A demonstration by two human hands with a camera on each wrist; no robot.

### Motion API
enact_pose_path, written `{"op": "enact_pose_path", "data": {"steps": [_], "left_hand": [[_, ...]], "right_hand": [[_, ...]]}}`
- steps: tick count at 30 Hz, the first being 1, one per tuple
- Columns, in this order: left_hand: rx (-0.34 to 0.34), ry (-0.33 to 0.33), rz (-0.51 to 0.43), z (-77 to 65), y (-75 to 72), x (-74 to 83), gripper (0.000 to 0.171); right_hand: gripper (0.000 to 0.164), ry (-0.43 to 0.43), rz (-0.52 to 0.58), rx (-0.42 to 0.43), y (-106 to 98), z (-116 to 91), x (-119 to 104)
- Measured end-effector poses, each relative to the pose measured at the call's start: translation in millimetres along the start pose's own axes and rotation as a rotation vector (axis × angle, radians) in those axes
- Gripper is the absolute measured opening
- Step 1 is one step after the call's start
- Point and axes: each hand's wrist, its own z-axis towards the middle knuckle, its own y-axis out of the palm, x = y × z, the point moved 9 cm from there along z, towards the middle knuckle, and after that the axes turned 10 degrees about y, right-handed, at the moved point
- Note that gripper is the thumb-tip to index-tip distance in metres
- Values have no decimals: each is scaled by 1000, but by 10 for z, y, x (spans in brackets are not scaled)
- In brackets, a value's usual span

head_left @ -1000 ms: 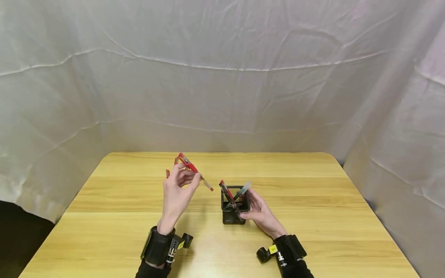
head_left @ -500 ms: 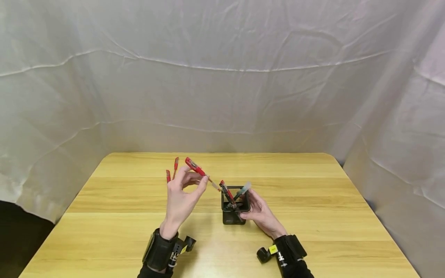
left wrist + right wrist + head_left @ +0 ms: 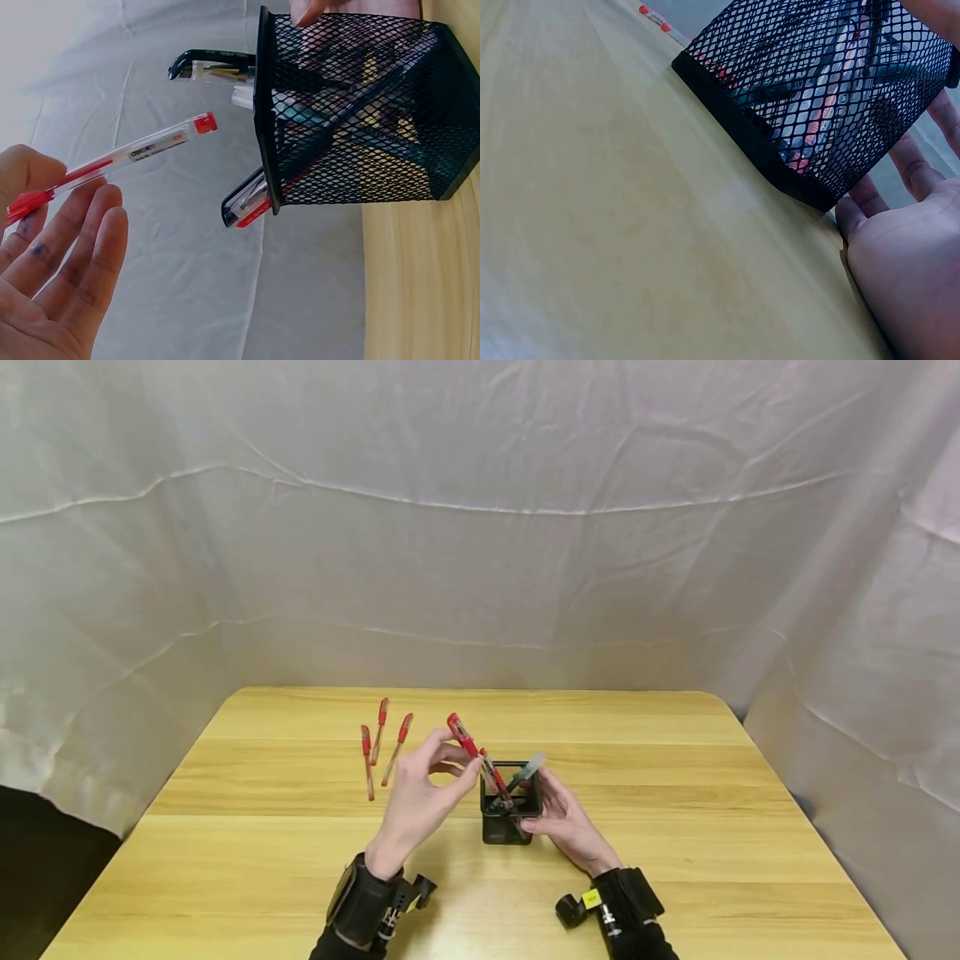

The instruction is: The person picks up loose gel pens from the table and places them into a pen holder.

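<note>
My left hand point(image 3: 420, 797) pinches a red-capped pen point(image 3: 462, 735) between thumb and fingers near the cap. Its clear barrel with a red end plug points at the mouth of a black mesh pen holder point(image 3: 506, 828); in the left wrist view that end point(image 3: 205, 123) is just outside the rim. My right hand point(image 3: 566, 827) grips the holder's right side, thumb at the front and other fingers partly hidden behind. Inside, pens lean at different angles, among them a red one point(image 3: 497, 777) and one with a pale translucent end point(image 3: 532, 765).
Three more red-capped pens lie on the wooden table left of the holder: one at the left point(image 3: 367, 763), one further back point(image 3: 382, 718) and one nearest my left hand point(image 3: 397, 749). A pale cloth point(image 3: 480, 568) hangs behind the table.
My left hand has moved right with the pen, bringing it to the pen holder and uncovering the pens on the table. My right hand and the holder have stayed in place.
</note>
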Motion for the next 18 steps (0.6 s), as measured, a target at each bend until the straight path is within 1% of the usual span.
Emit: {"op": "enact_pose_path", "data": {"steps": [6, 15, 18], "left_hand": [[-83, -38, 25, 0, 85, -19, 22], [-161, -88, 34, -24, 130, -54, 23], [-178, -100, 41, -25, 145, -63, 25]], "right_hand": [[104, -1, 0, 2, -6, 1, 9], [104, 16, -9, 11, -7, -2, 10], [104, 18, -8, 9, -11, -5, 12]]}}
